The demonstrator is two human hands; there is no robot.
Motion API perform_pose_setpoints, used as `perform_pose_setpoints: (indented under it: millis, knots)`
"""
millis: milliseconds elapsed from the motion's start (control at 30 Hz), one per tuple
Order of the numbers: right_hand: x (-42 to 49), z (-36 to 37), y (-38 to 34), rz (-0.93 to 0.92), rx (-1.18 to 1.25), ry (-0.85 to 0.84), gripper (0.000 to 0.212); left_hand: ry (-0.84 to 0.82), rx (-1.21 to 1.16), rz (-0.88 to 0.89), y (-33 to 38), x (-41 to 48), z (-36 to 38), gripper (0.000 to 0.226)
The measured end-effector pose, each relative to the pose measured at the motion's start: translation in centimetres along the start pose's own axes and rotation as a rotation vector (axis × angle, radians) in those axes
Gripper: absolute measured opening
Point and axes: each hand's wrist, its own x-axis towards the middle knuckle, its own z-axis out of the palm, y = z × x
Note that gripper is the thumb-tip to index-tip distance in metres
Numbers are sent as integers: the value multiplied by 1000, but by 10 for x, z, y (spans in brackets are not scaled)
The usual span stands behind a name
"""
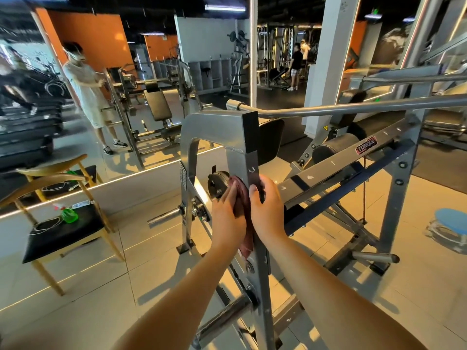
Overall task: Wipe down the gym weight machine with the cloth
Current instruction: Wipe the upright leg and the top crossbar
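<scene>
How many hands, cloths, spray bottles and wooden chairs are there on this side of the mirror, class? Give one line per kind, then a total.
Hands: 2, the left hand pressing the cloth, the right hand gripping the weight machine
Cloths: 1, dark red
Spray bottles: 1, a green spray bottle on the chair
Wooden chairs: 1
Total: 5

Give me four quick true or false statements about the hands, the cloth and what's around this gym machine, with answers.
1. The left hand presses a dark red cloth against the machine's upright post. True.
2. The right hand hangs clear of the machine. False: it holds the upright post.
3. A green spray bottle sits on the chair. True.
4. A blue round stool stands beside the chair. False: it stands far off, at the right edge.
</scene>
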Motion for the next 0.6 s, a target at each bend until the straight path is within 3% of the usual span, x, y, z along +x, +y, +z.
perform_pose_setpoints:
  millis: [200,367,600]
  knots:
    - [0,-2,2,-1,20,-10,37,-9,-1,59,7,2,-9,60]
    - [3,-5,4,15,51,-51,34,72,-132,-23,17,34,-6,60]
    - [2,-20,6,28,82,-87,35,-1,-56,121,15,-28,2,52]
